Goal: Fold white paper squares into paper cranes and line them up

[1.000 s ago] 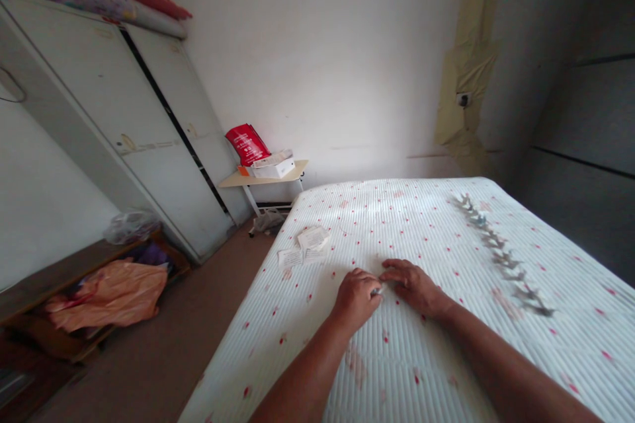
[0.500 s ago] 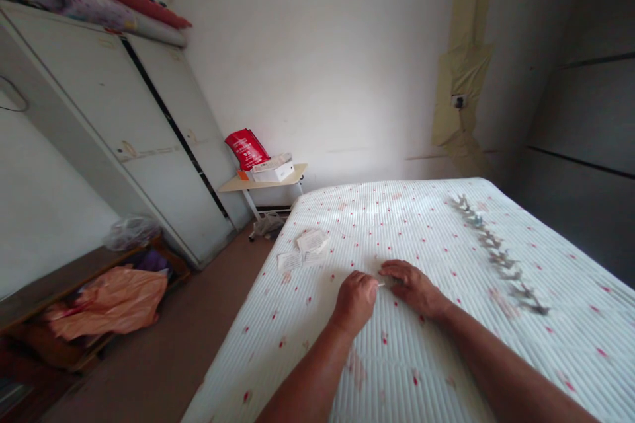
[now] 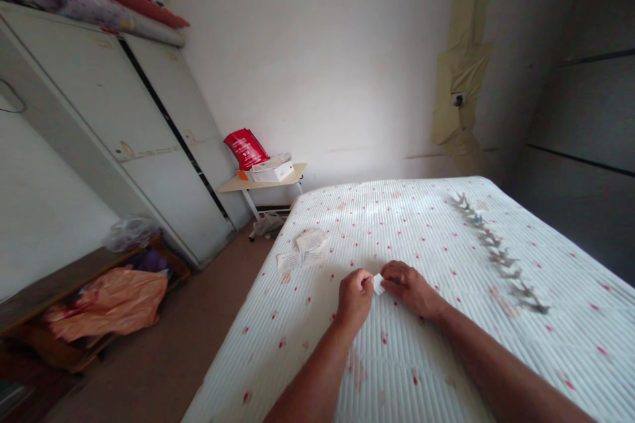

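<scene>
A small piece of folded white paper (image 3: 378, 284) is held between my two hands, just above the bed. My left hand (image 3: 355, 292) pinches its left side between thumb and fingers. On the right side, the fingers of my right hand (image 3: 409, 285) are closed on the same paper. Farther off to the left, several printed paper sheets (image 3: 312, 242) lie on the mattress. To the right runs a row of small folded paper figures (image 3: 496, 254), grey and whitish, too small to make out in detail.
The bed (image 3: 347, 218) has a white ribbed cover with red dots. Beyond its far left corner stands a small table (image 3: 233, 183) with a red bag (image 3: 247, 149) and a white box (image 3: 272, 173). A cabinet (image 3: 149, 139) and a low wooden bench (image 3: 30, 297) are at the left.
The paper has turned, so a broader white face now shows between my hands. My left hand has tilted more upright, and my right fingers have closed in on the paper.
</scene>
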Motion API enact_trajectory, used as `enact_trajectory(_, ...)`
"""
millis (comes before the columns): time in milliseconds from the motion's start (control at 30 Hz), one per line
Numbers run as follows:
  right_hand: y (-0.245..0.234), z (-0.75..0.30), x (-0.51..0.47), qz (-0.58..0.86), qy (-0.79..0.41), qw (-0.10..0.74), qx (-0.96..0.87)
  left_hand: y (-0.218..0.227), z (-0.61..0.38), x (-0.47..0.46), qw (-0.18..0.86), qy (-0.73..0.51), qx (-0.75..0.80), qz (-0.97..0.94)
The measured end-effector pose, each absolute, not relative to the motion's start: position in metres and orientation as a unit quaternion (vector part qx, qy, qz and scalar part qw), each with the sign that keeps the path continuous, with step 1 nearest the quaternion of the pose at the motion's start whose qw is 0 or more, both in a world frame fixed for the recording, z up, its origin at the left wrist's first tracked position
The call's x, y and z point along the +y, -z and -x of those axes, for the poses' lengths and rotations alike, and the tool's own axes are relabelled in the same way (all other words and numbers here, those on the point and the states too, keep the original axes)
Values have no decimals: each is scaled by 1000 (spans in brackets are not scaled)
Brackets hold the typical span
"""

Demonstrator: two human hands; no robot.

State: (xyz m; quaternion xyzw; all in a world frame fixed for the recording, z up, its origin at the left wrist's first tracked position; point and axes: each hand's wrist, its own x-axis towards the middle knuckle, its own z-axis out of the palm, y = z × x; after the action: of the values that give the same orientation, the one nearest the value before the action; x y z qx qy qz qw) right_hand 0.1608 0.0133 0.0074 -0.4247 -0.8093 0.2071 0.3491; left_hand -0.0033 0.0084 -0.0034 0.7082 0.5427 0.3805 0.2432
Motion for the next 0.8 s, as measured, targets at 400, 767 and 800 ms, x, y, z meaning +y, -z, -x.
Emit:
enact_trajectory(400,1,-163,20,454,-228,306,-805,-6,5,15,278,-308,570,-710)
enact_trajectory(767,3,-161,11,408,-161,379,-815,6,11,37,328,-265,651,-631)
enact_trajectory(800,3,-159,11,403,-147,369,-825,6,11,38,328,-260,652,-633)
